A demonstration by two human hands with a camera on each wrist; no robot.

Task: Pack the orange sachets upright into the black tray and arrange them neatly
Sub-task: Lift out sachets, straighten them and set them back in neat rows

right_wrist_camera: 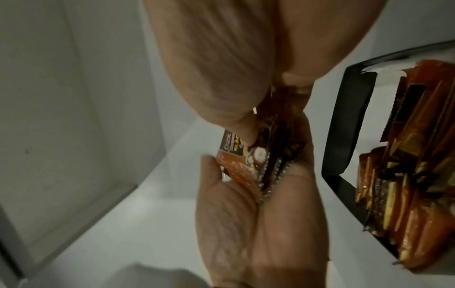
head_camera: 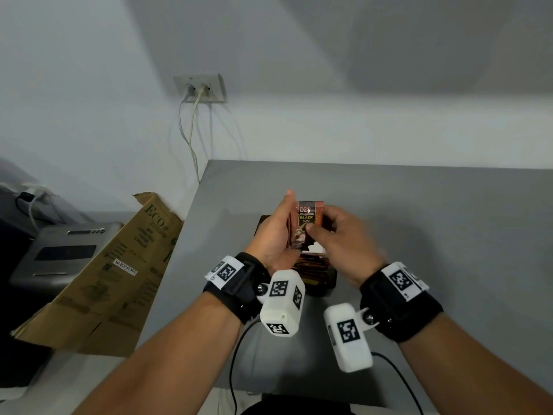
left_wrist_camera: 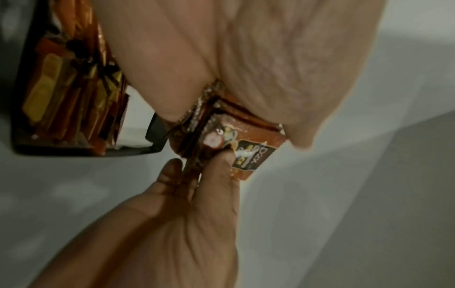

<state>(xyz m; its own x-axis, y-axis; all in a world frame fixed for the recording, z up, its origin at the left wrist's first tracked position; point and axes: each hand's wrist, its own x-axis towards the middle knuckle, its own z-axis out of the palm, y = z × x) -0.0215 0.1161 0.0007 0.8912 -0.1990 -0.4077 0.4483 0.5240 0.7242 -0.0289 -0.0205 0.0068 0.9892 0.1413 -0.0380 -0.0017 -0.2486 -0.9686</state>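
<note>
I have a small stack of glossy orange foil sachets (head_camera: 309,218) held above the tabletop (head_camera: 434,223), my left hand (head_camera: 276,235) cupped around its side and my right hand (head_camera: 338,235) pinching the front one with thumb and fingers. The black rectangular tray (right_wrist_camera: 344,124), already part-filled with upright sachets, sits just at 6 o'clock below them. I judge I'm squaring the stack; next it must go down upright into the tray's free gap.

One black tray (right_wrist_camera: 344,124), two hands, many sachets (head_camera: 309,215)
</note>
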